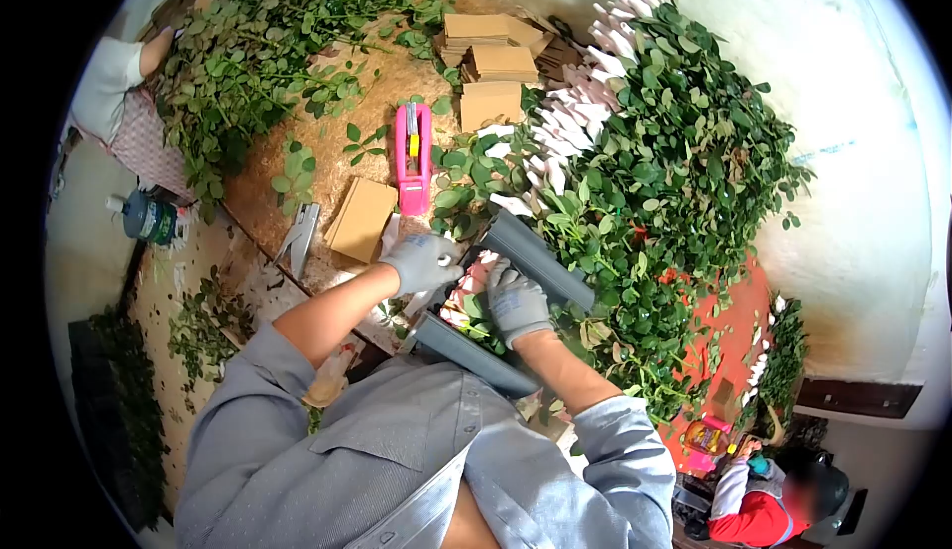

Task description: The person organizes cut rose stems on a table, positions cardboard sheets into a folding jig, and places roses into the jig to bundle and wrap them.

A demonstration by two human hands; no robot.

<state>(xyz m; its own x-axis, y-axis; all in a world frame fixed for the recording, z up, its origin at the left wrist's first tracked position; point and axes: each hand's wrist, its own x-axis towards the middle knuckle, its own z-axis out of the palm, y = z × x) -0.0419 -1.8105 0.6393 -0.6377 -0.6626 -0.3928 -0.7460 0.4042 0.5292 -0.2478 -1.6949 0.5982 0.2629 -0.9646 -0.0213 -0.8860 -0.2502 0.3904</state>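
Observation:
Pink-and-white roses (466,301) lie in a dark grey holder (540,258) with two long padded sides, close against my body. My left hand (424,263), in a grey glove, is at the flower-head end with its fingers curled in; what they pinch is too small to make out. Gloved the same way, my right hand (517,303) presses curled fingers against the right side of the roses. Its fingertips are partly hidden among the blooms.
A pink tape dispenser (414,159), a cardboard stack (361,219) and a metal stapler (297,240) lie ahead. More cardboard (491,105) sits behind. Wrapped rose bunches (664,142) pile up on the right, leafy stems (248,63) at left. Two other people work at the edges.

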